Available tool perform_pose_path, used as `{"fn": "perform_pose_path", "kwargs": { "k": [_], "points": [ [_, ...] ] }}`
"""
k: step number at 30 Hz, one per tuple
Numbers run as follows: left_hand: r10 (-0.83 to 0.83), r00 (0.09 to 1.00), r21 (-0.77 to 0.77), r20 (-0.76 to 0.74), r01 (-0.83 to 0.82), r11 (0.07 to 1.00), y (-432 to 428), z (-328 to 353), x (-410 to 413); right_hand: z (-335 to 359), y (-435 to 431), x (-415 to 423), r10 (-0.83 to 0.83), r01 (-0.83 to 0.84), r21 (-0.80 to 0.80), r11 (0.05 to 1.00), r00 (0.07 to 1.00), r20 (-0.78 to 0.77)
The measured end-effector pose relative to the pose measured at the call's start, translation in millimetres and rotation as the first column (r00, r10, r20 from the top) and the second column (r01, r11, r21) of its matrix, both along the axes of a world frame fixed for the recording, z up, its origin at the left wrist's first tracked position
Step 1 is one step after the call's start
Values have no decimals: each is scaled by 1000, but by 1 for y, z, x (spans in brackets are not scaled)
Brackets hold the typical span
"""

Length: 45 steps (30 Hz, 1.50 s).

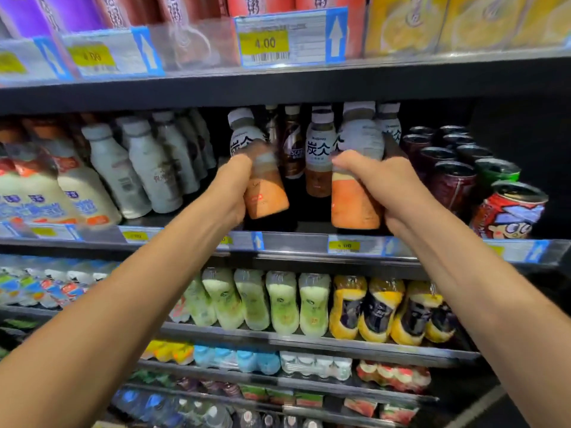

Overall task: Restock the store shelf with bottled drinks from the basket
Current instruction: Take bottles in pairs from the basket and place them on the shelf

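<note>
We see a tall dark metal store shelf point(309, 84) with many boards, and it fills almost the whole view. On its middle board, at the left, stand rows of white plastic bottles point(139, 168), which lean a bit. One board lower sit pale green plastic bottles point(265, 301) and, just beside them on the right, yellow plastic bottles with dark labels point(380, 307). At the right end of the middle board are round dark red metal cans point(451, 180), packed close together. Two drinks are held in the gap in the middle of that board, between the white bottles and the cans. The tilted orange plastic bottle point(267, 193) has a white cap, a white top label with big black signs, and orange-brown drink below. It leans to the left, looks blurry, and its bottom hangs over the front of the board. The upright orange plastic bottle point(355, 196) looks the same and stands straight. Its bottom is low by the board, but we cannot tell if it touches. The left hand point(231, 186) has its fingers wrapped round the tilted bottle. The right hand point(380, 186) has its fingers and thumb curled round the upright one. On the top rail is a small yellow paper price tag point(265, 43) that says 4.00.
</note>
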<state>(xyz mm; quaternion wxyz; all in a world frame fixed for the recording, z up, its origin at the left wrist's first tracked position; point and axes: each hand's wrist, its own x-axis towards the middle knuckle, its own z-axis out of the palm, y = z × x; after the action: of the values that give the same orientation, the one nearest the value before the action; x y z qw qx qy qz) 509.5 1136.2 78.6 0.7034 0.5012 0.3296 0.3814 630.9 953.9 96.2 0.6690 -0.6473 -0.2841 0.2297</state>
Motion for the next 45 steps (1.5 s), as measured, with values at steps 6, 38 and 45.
{"fn": "perform_pose_path", "kwargs": {
  "k": [6,38,45],
  "points": [
    [71,972,246,-222,-14,969,100,-42,42,-12,46,41,-168,161,60,985,974,149],
    [-16,937,678,-350,265,686,22,-31,63,-35,64,108,-191,205,-1,979,916,352],
    [166,837,748,-521,354,561,-32,-15,70,-35,46,111,-294,401,-92,911,791,537]
  ]
}}
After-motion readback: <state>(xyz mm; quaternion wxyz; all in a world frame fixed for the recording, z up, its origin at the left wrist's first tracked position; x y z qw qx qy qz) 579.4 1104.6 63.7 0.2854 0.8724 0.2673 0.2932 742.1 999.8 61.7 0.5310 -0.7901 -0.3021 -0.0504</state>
